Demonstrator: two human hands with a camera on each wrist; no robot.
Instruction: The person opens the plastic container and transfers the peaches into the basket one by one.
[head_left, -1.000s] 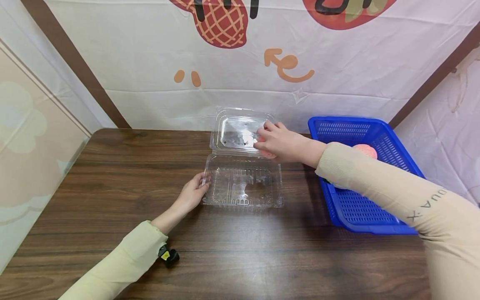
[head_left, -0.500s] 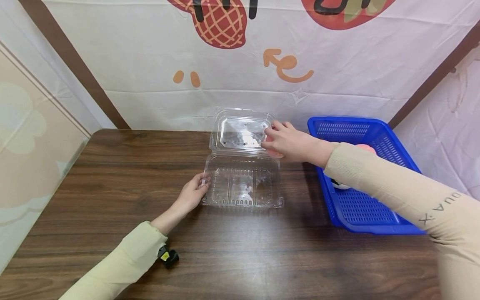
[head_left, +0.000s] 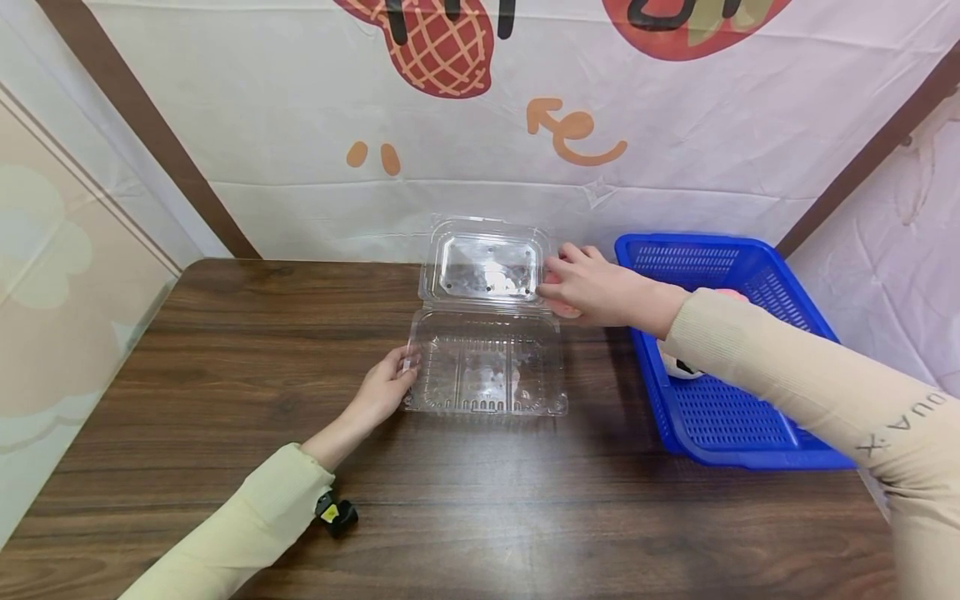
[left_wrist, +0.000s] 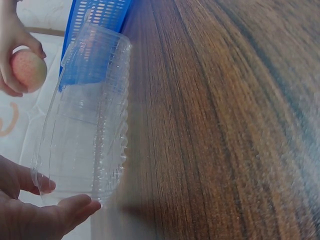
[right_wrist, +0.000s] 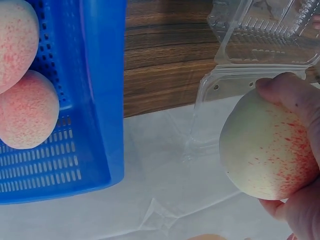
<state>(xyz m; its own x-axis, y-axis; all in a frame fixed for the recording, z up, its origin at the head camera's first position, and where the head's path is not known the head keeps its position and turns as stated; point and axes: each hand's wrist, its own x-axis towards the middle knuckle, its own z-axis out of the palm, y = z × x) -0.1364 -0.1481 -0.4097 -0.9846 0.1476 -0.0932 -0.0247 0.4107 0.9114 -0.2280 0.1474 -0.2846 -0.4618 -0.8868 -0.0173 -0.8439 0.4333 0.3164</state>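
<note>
A clear plastic clamshell container (head_left: 486,375) lies opened out on the table, its lid (head_left: 491,258) folded back toward the wall cloth. My left hand (head_left: 386,385) grips the container's left edge, thumb and fingers on either side of the plastic wall, as the left wrist view shows. My right hand (head_left: 596,287) holds a peach (right_wrist: 267,145), pale with red speckles, up beside the right edge of the lid. The fingers curl round the fruit, which is mostly hidden in the head view. No peach shows in the container's compartments.
A blue plastic basket (head_left: 757,454) stands on the right, partly covered by the right forearm. In the right wrist view it holds at least two peaches (right_wrist: 29,110). Behind the wooden table (head_left: 247,333) hangs a printed white cloth (head_left: 300,208).
My right hand has moved right with the peach, from over the lid to beside its right edge, closer to the basket. The left hand and container have stayed in place.
</note>
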